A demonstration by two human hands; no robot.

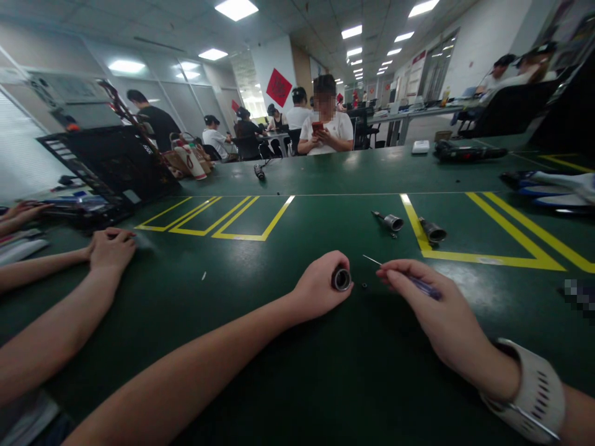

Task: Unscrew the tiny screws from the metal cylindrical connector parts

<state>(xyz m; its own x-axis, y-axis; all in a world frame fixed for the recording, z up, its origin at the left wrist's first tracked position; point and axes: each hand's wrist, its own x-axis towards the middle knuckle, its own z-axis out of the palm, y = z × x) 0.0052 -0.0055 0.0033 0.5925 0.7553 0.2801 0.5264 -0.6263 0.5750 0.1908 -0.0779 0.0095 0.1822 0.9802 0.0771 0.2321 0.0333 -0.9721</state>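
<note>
My left hand [321,286] is wrapped round a dark cylindrical part [341,279], its round metal-rimmed opening facing me. To the right, my right hand [430,303] holds a thin screwdriver [425,288] by its purple handle, the slim shaft pointing left and slightly up, apart from the cylinder. A tiny dark ring-like piece [364,285] lies on the green table between my hands. Beyond them rest two metal cone-ended parts, one [389,221] left of a yellow tape line and the other [433,231] across it. A small bit lies near the first.
Another person's hands and forearms [111,260] rest on the table [260,285] at left. A white scrap [203,275] lies nearby. Farther back are a dark cylindrical part [259,173], a white box [421,147] and a black tool [469,152]. Across sits a person with a phone.
</note>
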